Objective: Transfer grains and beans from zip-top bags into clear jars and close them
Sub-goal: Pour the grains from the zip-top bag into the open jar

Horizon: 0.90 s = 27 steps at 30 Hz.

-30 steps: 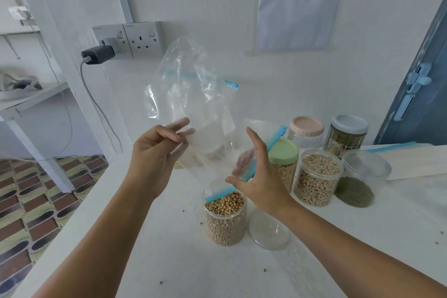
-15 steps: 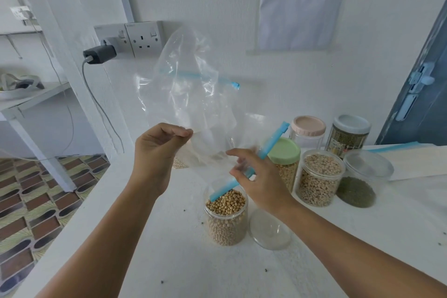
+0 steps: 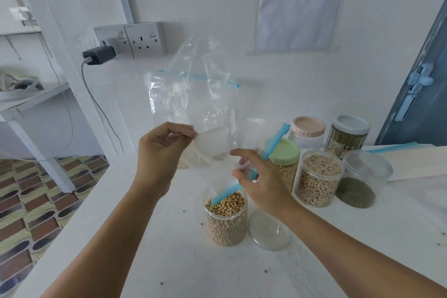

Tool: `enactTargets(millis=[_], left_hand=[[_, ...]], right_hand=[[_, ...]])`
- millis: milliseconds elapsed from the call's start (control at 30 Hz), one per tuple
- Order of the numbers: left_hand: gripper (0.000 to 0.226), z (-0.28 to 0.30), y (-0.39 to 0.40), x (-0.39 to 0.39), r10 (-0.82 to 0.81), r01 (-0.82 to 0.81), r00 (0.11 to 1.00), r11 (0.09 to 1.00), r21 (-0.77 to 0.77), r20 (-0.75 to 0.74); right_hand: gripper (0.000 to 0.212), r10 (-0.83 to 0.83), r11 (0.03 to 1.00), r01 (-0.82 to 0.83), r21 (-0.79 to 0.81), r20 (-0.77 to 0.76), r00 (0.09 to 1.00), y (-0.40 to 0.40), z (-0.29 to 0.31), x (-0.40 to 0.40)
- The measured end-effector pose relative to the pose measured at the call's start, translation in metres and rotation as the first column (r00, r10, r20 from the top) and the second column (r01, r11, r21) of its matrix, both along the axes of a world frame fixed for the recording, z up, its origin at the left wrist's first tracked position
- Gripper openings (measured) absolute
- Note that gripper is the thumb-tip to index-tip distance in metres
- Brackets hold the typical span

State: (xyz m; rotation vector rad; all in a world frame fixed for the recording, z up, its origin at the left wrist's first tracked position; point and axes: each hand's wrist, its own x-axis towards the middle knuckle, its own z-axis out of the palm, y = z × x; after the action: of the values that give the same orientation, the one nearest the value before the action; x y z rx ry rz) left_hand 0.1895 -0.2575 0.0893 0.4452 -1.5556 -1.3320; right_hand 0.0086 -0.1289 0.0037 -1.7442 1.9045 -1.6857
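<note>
Since the earlier frame, the fingers of my right hand (image 3: 262, 185) have curled in more around the blue zip strip (image 3: 271, 149) of the lower bag, and the upper part of the empty bag (image 3: 193, 94) has spread a little flatter in front of the wall. My left hand (image 3: 160, 146) pinches a fold of this clear bag between thumb and fingertips, and I hold it high so that the plastic hangs free and the last beans can fall down. My right hand grips the bag near its zipped mouth, which I keep low and just over the open jar of soybeans (image 3: 226, 219), so anything that is left drops inside and not on the surface (image 3: 169, 261). I cannot see any beans in the bag now, so I judge that this transfer is almost finished. The jar stands near me, full nearly to the rim, and its clear lid (image 3: 269, 233) lies just beside it on the right, ready to be put on; I left it there to have it close. Farther to the right are the other jars: one with a green lid (image 3: 284, 153) behind my right hand, an open jar of pale grains (image 3: 319, 180), and a low clear tub of dark green grains (image 3: 360, 184). By the far wall stand a jar with a pink lid (image 3: 307, 129) and a jar with a pale blue lid (image 3: 349, 132), already closed. A few small dark specks lie on the surface near me. The next step, I think, is to put the bag away and close the soybean jar.
</note>
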Motion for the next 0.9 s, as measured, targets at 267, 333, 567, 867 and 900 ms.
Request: enactTargets(millis=[267, 333, 567, 867, 900], left_hand=[[0.032, 0.02, -0.018, 0.013, -0.101, 0.162, 0.966, 0.954, 0.252, -0.237], [0.022, 0.029, -0.02, 0.016, -0.145, 0.198, 0.964, 0.95, 0.24, -0.221], [0.044, 0.043, -0.037, 0.025, -0.028, 0.108, 0.95, 0.964, 0.241, -0.312], [0.036, 0.037, -0.05, 0.026, 0.043, 0.082, 0.926, 0.947, 0.312, -0.374], [0.037, 0.038, -0.052, 0.027, 0.052, 0.08, 0.92, 0.946, 0.316, -0.387]], right_hand=[[0.053, -0.015, 0.999, 0.017, 0.028, -0.09, 0.996, 0.003, -0.007, -0.007], [0.055, 0.003, 0.999, 0.0, 0.035, -0.073, 0.997, 0.004, -0.004, -0.005], [0.042, 0.031, 0.999, -0.033, 0.031, 0.076, 0.997, 0.008, 0.008, -0.004], [0.045, 0.009, 1.0, -0.007, -0.021, 0.104, 0.995, 0.007, 0.015, -0.006], [0.047, 0.016, 0.999, -0.013, -0.031, 0.099, 0.995, 0.007, 0.015, -0.006]])
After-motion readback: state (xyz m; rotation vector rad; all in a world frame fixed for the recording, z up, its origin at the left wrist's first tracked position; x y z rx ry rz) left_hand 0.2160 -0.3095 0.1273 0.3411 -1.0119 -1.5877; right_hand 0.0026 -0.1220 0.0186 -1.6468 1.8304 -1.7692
